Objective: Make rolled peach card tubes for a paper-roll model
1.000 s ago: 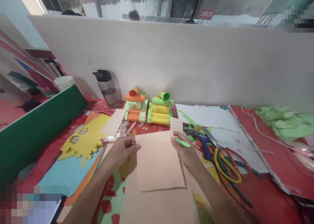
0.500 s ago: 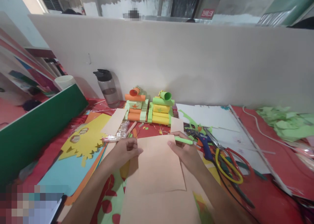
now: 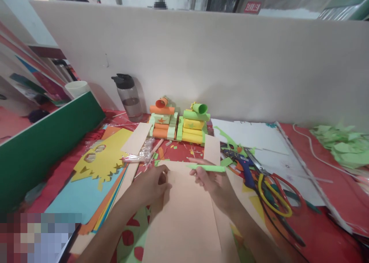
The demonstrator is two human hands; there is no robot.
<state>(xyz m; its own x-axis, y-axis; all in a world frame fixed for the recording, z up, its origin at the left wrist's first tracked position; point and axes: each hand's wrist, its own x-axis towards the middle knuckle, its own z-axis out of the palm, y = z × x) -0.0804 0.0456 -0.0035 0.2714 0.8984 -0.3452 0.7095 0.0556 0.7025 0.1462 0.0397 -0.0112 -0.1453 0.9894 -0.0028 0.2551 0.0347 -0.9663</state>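
A peach paper sheet (image 3: 187, 217) lies in front of me on top of other peach sheets. My left hand (image 3: 154, 184) is at its upper left edge, fingers curled in and thumb on the paper; the hold is partly hidden. Closed around a light green pen (image 3: 211, 168), my right hand (image 3: 213, 180) is over the sheet's upper right part. The pen lies nearly level, its tip pointing left above the paper. Two small peach paper pieces, a left one (image 3: 137, 138) and a right one (image 3: 211, 148), are beyond the hands.
Behind stand an orange paper model (image 3: 162, 121), a green-yellow one (image 3: 193, 124) and a water bottle (image 3: 129, 101). To the right lie a blue glue gun (image 3: 246, 171) and scissors (image 3: 273, 194). Yellow cut foam (image 3: 106, 159) and a blue sheet (image 3: 75, 197) are left, beside a green board (image 3: 49, 148).
The paper has come down flat and nearer to me. My right hand has let go of its edge and swung the pen left over it. The left hand has stayed near the left edge.
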